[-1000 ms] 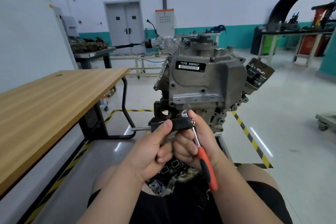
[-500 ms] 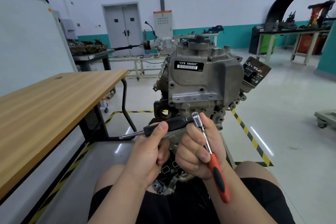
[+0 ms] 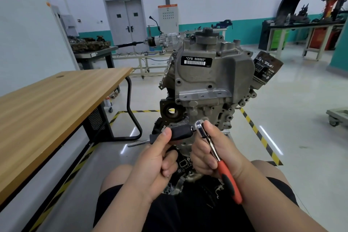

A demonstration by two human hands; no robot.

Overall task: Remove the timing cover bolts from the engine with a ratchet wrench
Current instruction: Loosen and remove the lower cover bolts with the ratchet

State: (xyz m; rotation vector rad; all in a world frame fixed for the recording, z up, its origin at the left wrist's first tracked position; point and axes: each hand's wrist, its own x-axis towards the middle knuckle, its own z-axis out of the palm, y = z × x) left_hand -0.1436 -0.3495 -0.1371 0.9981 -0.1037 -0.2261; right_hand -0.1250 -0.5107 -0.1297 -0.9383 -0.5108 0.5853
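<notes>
While the ratchet wrench [image 3: 220, 165] is held in the near foreground, short of the engine [image 3: 199, 113], no bolt is being worked. The task is therefore judged to be at a tool-preparation step, not at loosening.

The wrench is gripped by the right hand [image 3: 216, 153]. Its fingers are curled round the chrome shank just above the orange and black grip, and one fingertip is laid beside the chrome head. A black-handled driver [image 3: 179, 132] is held by the left hand [image 3: 156, 158]: the thumb is pressed flat along the black grip and the other fingers are curled beneath it. Its steel shaft points away to the left. The right end of the black grip is set against the ratchet head, but whether the two are locked together cannot be told. No socket can be made out on the wrench.

Farther off, at the centre, the timing cover [image 3: 214, 73] is seen seated on the engine, with a black label reading CFB 666660 on it. The oil filter [image 3: 267, 69] projects to the right. Bolt points [image 3: 178, 82] are dotted round the cover's edge, though it cannot be told whether each is filled or bare. No loose bolts are seen anywhere in view.

Since the cover sits in place, most of the removal is judged to be left. The tool must be made ready, carried to the far side of the hands, and each bolt backed out in turn. A wooden table [image 3: 56, 103] stands at the left.
</notes>
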